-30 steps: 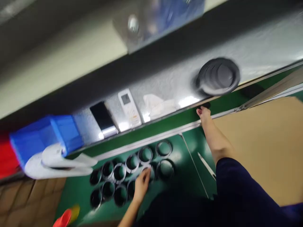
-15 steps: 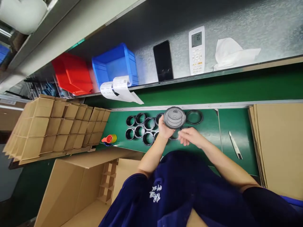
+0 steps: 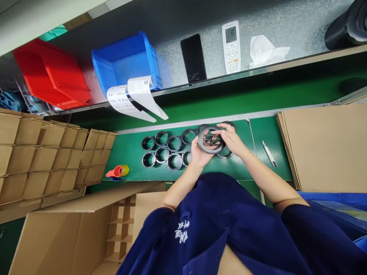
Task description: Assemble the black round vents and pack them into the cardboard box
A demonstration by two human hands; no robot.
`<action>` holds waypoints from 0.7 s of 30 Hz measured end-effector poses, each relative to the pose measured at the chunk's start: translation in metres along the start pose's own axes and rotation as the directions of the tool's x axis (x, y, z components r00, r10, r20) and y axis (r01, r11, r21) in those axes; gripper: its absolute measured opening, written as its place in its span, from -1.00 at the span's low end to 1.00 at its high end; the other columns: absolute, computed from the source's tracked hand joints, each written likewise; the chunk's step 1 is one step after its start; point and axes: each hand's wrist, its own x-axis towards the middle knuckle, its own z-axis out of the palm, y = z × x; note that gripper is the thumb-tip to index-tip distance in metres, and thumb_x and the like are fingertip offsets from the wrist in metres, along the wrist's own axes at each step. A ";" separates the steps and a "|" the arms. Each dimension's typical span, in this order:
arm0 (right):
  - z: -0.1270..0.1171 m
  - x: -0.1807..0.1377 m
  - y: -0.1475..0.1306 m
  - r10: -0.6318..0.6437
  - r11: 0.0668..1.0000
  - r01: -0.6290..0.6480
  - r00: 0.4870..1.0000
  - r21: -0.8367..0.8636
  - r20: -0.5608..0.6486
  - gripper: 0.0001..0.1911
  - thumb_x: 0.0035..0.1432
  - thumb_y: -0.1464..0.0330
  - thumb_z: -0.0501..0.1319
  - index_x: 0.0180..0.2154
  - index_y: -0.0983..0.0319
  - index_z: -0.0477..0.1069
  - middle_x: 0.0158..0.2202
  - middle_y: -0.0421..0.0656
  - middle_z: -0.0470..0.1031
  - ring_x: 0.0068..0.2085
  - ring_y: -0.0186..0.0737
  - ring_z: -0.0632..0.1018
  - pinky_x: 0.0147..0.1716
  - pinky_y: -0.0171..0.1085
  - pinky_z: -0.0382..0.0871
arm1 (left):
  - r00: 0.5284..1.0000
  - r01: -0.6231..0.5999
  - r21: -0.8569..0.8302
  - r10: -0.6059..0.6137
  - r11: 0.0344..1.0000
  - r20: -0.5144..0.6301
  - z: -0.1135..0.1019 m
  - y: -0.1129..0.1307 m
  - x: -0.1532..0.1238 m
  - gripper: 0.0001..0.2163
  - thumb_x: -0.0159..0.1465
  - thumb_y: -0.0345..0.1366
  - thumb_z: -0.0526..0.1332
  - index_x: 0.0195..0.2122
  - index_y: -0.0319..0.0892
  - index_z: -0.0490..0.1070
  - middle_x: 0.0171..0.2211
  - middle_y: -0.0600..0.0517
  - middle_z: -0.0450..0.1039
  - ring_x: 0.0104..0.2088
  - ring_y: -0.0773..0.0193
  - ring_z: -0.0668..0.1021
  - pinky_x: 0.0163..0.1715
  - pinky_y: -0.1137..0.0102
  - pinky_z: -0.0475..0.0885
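Both my hands hold one round grey vent piece (image 3: 211, 139) with slats, just above the green work surface (image 3: 129, 152). My left hand (image 3: 198, 153) grips its lower left rim from below. My right hand (image 3: 231, 138) closes on its right rim, fingers curled over the top. Several black rings (image 3: 162, 148) lie in two rows on the green surface, left of the hands. Another ring (image 3: 225, 154) lies under my right hand.
A shelf behind carries a red bin (image 3: 51, 76), a blue bin (image 3: 126, 63) with paper labels, a black phone (image 3: 193, 57), a white remote (image 3: 231, 46) and a tissue (image 3: 265, 51). Cardboard dividers (image 3: 51, 152) stand left, flat cardboard sheets (image 3: 323, 149) right, a small knife (image 3: 269, 153) between, and a tape dispenser (image 3: 117, 171).
The view swung from the shelf down to the bench. My right hand came off the shelf edge and joined the left on the vent piece, which now shows its slats.
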 end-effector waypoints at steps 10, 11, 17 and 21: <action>-0.008 -0.008 0.003 -0.061 0.998 0.063 0.995 0.017 -0.080 -0.29 0.53 -0.08 -0.21 0.19 0.06 0.58 0.26 -0.03 0.42 0.33 0.07 0.34 0.40 0.18 0.17 | 0.999 0.040 -0.053 -0.041 0.998 -0.012 0.002 -0.004 -0.001 -0.59 0.39 0.04 0.15 0.08 -0.12 0.51 0.08 -0.16 0.60 0.17 -0.13 0.59 0.21 -0.17 0.43; -0.005 -0.010 0.006 -0.102 0.995 0.101 0.992 -0.014 -0.074 -0.31 0.52 -0.08 -0.19 0.21 0.05 0.56 0.29 -0.03 0.40 0.35 0.09 0.32 0.41 0.20 0.16 | 0.998 0.036 -0.056 -0.038 0.998 -0.046 0.001 -0.005 0.000 -0.59 0.39 0.04 0.15 0.07 -0.12 0.52 0.07 -0.14 0.61 0.17 -0.11 0.59 0.21 -0.14 0.45; 0.022 -0.020 0.025 -0.160 0.945 0.223 0.954 -0.241 0.255 -0.14 0.25 -0.14 0.29 0.40 0.17 0.30 0.52 0.10 0.05 0.50 0.34 0.05 0.44 0.38 -0.04 | 0.967 0.034 -0.070 -0.051 0.997 -0.248 -0.016 -0.018 0.017 -0.67 0.41 -0.06 0.18 -0.06 -0.19 0.58 -0.11 -0.05 0.67 0.03 0.15 0.64 0.18 0.29 0.50; 0.029 -0.014 0.052 0.054 0.960 0.045 0.938 -0.275 0.343 0.12 0.11 -0.13 0.38 0.53 0.10 0.02 0.50 0.14 0.02 0.44 0.35 0.18 0.32 0.30 0.23 | 0.950 0.203 0.095 -0.173 0.975 -0.259 -0.036 -0.038 0.034 -0.55 0.39 0.10 0.16 -0.04 -0.18 0.56 -0.04 -0.12 0.65 0.08 0.03 0.63 0.18 0.15 0.52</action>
